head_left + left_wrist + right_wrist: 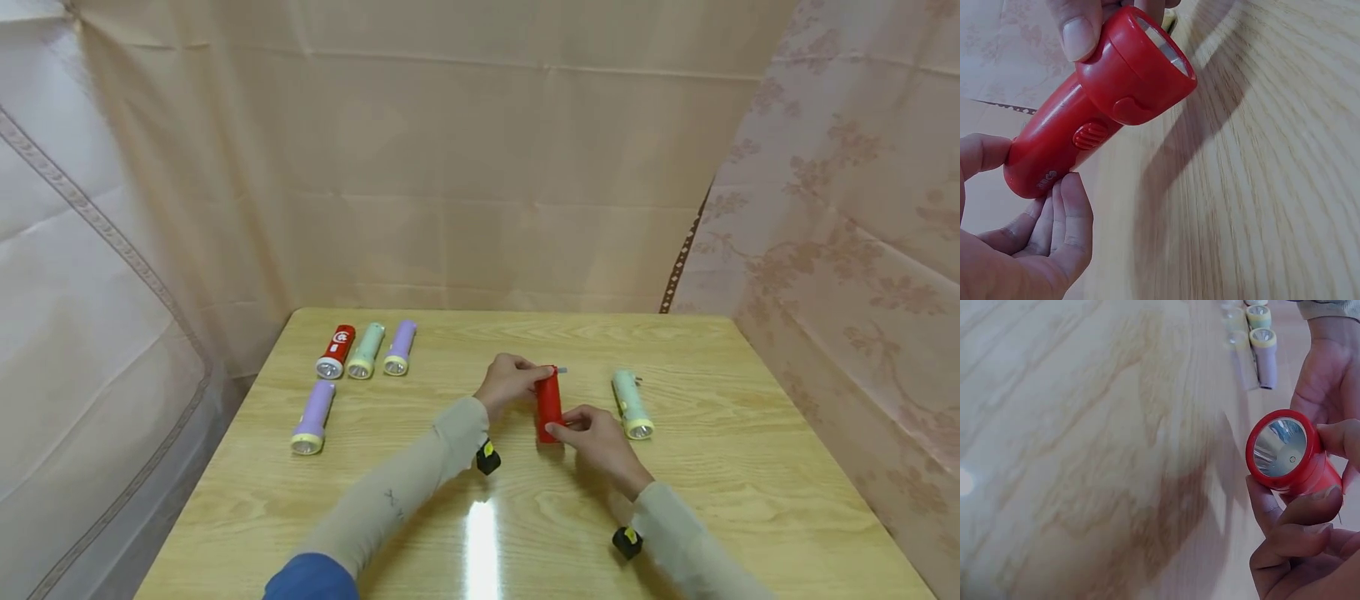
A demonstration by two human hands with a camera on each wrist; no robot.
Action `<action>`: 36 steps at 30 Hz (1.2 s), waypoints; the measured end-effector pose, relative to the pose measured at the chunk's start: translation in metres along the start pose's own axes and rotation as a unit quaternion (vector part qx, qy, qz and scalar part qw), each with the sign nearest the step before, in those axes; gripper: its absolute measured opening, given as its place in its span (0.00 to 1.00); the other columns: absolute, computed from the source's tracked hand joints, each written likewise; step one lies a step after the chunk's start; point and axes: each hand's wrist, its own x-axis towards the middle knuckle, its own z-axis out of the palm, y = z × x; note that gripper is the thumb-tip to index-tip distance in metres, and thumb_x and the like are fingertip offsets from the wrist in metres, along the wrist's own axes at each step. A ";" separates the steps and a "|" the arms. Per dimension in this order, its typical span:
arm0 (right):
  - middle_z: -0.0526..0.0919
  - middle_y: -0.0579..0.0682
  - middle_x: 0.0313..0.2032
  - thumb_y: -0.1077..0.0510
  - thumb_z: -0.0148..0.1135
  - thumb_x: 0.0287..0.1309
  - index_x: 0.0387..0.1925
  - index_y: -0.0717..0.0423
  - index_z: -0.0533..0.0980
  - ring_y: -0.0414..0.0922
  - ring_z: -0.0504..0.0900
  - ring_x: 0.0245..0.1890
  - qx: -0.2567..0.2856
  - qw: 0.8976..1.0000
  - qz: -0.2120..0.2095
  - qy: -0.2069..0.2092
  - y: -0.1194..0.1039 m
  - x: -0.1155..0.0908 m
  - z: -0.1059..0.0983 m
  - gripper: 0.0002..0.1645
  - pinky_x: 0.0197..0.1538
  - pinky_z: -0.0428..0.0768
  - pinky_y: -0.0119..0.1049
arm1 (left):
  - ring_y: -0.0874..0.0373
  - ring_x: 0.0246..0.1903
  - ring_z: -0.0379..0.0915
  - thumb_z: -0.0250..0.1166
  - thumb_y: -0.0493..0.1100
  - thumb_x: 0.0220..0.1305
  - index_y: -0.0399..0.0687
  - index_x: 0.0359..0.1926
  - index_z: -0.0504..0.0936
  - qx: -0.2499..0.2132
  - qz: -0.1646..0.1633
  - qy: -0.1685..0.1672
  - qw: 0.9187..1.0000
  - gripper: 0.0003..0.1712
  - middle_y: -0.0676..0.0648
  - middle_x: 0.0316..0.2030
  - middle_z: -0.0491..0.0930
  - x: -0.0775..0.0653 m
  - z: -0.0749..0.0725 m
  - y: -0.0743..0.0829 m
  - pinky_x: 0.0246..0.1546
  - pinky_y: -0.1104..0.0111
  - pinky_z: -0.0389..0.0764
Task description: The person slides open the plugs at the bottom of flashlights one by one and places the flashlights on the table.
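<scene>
A glossy, flared red plastic flashlight (549,404) is grasped. Its tail is pinched by left hand (507,385), head by right hand (602,440).

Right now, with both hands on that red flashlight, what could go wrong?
The red flashlight is pinched near its ends by the left hand and right hand, so it could slip if one lets go early. The mint-green flashlight lies close to the right hand, so a rightward sweep might knock it.
</scene>
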 end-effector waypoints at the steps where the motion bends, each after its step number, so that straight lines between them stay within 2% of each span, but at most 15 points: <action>1: 0.83 0.46 0.37 0.36 0.71 0.46 0.40 0.52 0.80 0.43 0.79 0.39 -0.001 1.000 0.002 0.002 0.001 0.000 -0.001 0.28 0.44 0.77 0.38 | 0.51 0.30 0.82 0.72 0.49 0.54 0.40 0.37 0.81 -0.005 0.000 -0.002 1.000 0.17 0.43 0.33 0.82 0.001 0.001 -0.001 0.43 0.52 0.81; 11: 0.83 0.46 0.36 0.36 0.70 0.47 0.40 0.53 0.79 0.44 0.79 0.37 -0.013 0.999 0.022 0.026 0.006 -0.004 -0.008 0.29 0.39 0.76 0.35 | 0.51 0.31 0.82 0.72 0.49 0.54 0.37 0.40 0.79 -0.012 0.001 -0.009 1.000 0.21 0.43 0.33 0.82 0.011 0.015 -0.004 0.43 0.54 0.82; 19: 0.83 0.50 0.37 0.37 0.69 0.50 0.43 0.55 0.76 0.45 0.78 0.35 -0.007 0.998 0.052 0.043 0.007 -0.004 -0.014 0.30 0.33 0.75 0.34 | 0.53 0.28 0.82 0.71 0.49 0.56 0.38 0.36 0.79 -0.010 -0.006 0.001 1.000 0.18 0.43 0.31 0.83 0.020 0.026 -0.006 0.39 0.57 0.84; 29: 0.84 0.52 0.36 0.39 0.66 0.54 0.45 0.56 0.76 0.47 0.81 0.34 0.006 0.996 0.054 0.067 0.012 -0.006 -0.019 0.28 0.29 0.77 0.35 | 0.52 0.26 0.82 0.71 0.48 0.56 0.38 0.34 0.79 -0.008 -0.011 0.001 1.000 0.17 0.43 0.29 0.83 0.031 0.041 -0.006 0.37 0.57 0.84; 36: 0.85 0.53 0.35 0.39 0.65 0.55 0.45 0.56 0.75 0.46 0.82 0.29 0.008 0.995 0.052 0.085 0.017 -0.008 -0.019 0.27 0.25 0.78 0.36 | 0.53 0.25 0.82 0.72 0.48 0.54 0.39 0.32 0.78 0.005 -0.021 0.012 1.000 0.17 0.44 0.27 0.83 0.037 0.053 -0.006 0.35 0.57 0.84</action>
